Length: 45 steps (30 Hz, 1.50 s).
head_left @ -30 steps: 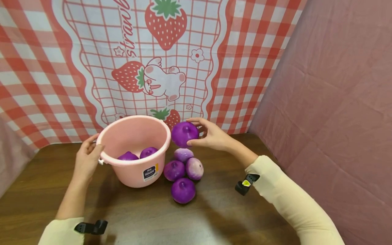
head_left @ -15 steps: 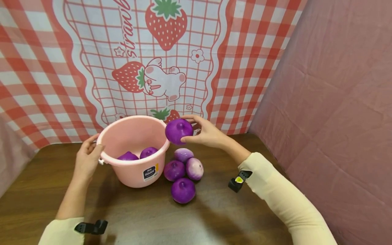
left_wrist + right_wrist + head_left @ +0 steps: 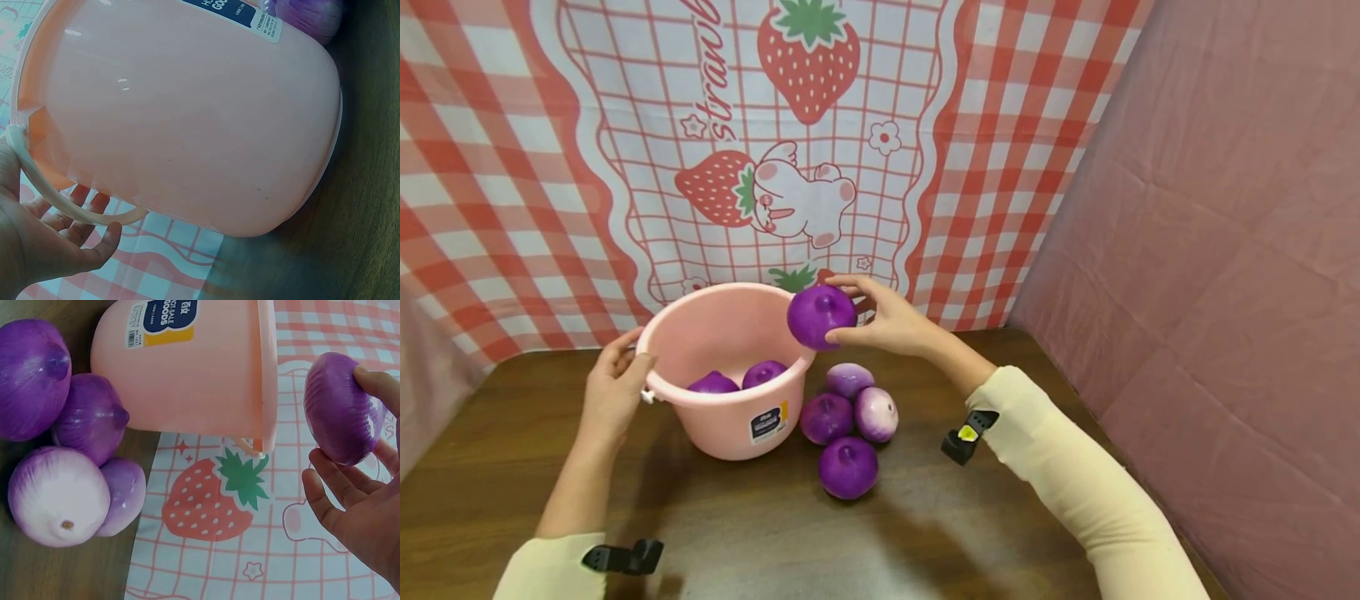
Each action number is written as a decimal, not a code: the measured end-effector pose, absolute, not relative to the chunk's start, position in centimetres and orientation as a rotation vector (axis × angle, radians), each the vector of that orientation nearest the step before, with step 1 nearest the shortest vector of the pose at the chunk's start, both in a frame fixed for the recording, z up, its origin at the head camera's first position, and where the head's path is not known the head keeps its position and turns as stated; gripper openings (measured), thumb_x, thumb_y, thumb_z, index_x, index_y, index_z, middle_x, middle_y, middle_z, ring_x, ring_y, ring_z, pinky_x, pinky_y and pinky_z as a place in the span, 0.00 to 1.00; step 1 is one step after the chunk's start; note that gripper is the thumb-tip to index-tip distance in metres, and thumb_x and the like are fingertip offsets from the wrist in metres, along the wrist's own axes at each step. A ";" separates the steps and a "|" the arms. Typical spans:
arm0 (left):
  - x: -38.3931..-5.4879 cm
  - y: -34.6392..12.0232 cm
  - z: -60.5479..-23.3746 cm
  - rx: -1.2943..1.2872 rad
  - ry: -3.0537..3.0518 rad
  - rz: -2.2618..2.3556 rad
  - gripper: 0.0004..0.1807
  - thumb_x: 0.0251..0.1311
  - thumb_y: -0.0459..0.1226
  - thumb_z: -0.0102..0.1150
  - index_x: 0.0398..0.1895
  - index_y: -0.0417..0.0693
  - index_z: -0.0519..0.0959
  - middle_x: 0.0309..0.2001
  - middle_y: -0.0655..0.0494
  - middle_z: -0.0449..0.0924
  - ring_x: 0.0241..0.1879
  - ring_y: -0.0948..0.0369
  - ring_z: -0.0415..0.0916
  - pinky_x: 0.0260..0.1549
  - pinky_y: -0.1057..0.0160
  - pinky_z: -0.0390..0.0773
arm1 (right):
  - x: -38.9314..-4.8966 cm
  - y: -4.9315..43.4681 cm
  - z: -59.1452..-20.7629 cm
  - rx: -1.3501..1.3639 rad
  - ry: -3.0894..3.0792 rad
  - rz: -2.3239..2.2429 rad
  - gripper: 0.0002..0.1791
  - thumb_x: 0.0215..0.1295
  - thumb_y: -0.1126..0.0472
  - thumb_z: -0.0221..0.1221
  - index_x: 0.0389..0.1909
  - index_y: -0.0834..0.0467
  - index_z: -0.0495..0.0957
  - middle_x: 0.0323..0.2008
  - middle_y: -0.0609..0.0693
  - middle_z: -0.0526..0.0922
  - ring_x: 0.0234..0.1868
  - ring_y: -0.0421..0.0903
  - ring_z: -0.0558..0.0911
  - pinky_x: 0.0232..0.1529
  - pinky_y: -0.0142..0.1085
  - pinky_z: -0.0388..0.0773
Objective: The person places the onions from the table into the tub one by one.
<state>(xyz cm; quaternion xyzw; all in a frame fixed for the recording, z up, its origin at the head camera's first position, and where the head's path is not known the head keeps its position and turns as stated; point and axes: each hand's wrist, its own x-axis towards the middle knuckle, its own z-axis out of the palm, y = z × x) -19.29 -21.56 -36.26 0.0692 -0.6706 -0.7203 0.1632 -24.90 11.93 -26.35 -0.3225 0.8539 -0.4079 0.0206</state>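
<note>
Near the centre of the head view, a purple onion is gripped between the thumb and fingers of the right hand, held above the right side of the pink bucket's rim. At the left of the frame, the rim is held by the curled fingers of the left hand. Two onions are contained in the bucket, and four more onions are clustered on the wooden table, lower centre.

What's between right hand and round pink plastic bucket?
Glossy round purple onion, in the right hand, overlapping the bucket's rim in the head view. Right wrist view shows onion and rim apart, red-and-white printed cloth behind.
</note>
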 end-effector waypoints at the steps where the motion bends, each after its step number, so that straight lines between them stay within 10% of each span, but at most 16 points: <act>1: -19.3 -21.6 -36.2 0.201 -1.915 -2.056 0.17 0.62 0.32 0.50 0.46 0.67 0.70 0.27 0.77 0.78 0.25 0.76 0.73 0.25 0.80 0.72 | -24.9 11.8 -26.3 -1.000 2.645 -1.269 0.39 0.50 0.52 0.69 0.64 0.49 0.64 0.57 0.50 0.73 0.53 0.47 0.74 0.50 0.41 0.77; 45: -19.5 -21.6 -36.2 0.213 -1.914 -2.063 0.17 0.62 0.32 0.51 0.45 0.68 0.69 0.26 0.75 0.77 0.22 0.76 0.71 0.22 0.79 0.71 | -26.1 5.9 -27.0 -0.966 2.489 -1.432 0.39 0.50 0.57 0.69 0.64 0.50 0.63 0.53 0.54 0.75 0.52 0.49 0.76 0.47 0.34 0.77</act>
